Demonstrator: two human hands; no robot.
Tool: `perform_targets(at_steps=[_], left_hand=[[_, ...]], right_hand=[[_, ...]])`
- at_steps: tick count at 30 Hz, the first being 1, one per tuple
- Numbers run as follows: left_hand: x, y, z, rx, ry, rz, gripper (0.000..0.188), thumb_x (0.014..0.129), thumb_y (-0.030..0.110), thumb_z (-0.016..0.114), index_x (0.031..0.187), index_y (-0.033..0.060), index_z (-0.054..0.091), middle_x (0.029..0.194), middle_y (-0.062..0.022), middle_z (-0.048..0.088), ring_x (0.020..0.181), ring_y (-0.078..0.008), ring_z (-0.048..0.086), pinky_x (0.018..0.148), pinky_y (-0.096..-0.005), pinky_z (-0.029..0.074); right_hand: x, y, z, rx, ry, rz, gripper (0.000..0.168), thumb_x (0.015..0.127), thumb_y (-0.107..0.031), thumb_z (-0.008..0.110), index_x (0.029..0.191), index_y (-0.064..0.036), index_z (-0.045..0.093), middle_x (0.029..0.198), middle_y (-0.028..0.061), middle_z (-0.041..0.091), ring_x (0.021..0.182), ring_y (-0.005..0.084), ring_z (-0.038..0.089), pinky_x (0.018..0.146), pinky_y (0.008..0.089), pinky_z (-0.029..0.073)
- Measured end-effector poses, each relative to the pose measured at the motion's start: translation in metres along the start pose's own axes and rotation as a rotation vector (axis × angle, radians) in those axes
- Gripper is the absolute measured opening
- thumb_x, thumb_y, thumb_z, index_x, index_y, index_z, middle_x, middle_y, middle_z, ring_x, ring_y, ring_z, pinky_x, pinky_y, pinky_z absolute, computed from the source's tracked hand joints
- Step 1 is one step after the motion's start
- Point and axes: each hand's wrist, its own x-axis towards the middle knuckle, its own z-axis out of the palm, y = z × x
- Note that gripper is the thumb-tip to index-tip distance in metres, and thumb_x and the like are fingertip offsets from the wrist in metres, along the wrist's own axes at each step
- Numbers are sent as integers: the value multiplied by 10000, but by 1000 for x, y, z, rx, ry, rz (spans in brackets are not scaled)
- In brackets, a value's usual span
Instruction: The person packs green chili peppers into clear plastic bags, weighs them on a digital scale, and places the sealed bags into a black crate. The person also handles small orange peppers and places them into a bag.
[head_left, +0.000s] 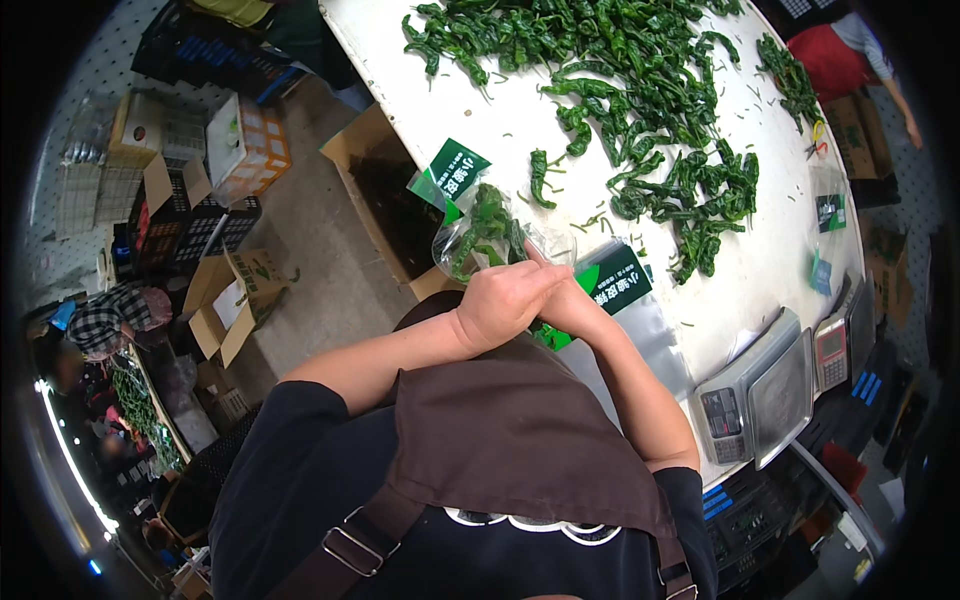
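Note:
A clear plastic bag (454, 251) with a green printed panel holds several wrinkled green peppers (487, 221). It hangs at the table's near left edge, partly over an open cardboard box. My left hand (501, 300) is closed at the bag's near end, its fingers lying over my right hand. Beneath and beside it, my right hand (564, 304) grips the same end, with one finger stretched along the plastic. The overlap hides most fingertips. Flat bags with green labels (619, 277) lie right beside my right wrist. A single pepper (538, 180) rests just beyond the bag.
A large pile of green peppers (622, 97) spreads over the white table (465, 105). Digital scales (780, 405) stand on the right, with scissors (816, 141) farther up. The cardboard box (367, 150) abuts the left edge. Crates (187, 210) and other people are around.

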Motion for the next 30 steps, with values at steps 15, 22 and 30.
perform_targets(at_steps=[15,22,30], left_hand=[[7,3,7,-140,67,58,230,791,-20,701,1008,57,689,747,-78,608,648,-243,613,562,-323,487],[12,22,-14,-209,80,167,301,802,-32,698,1093,25,647,706,-87,592,605,-268,606,557,-320,482],[-6,6,16,-16,-261,-222,138,884,172,661,912,93,552,686,-104,603,639,-325,628,552,-417,484]], right_hand=[[37,41,25,431,317,81,600,841,-189,708,1377,-58,472,1014,126,626,922,221,598,828,339,482],[-17,-21,-21,476,360,67,631,838,-176,663,1418,-78,434,1260,192,595,1156,285,582,975,362,442],[-30,35,-8,63,498,85,627,835,-242,687,1386,-51,459,1202,230,627,1071,353,635,908,393,488]])
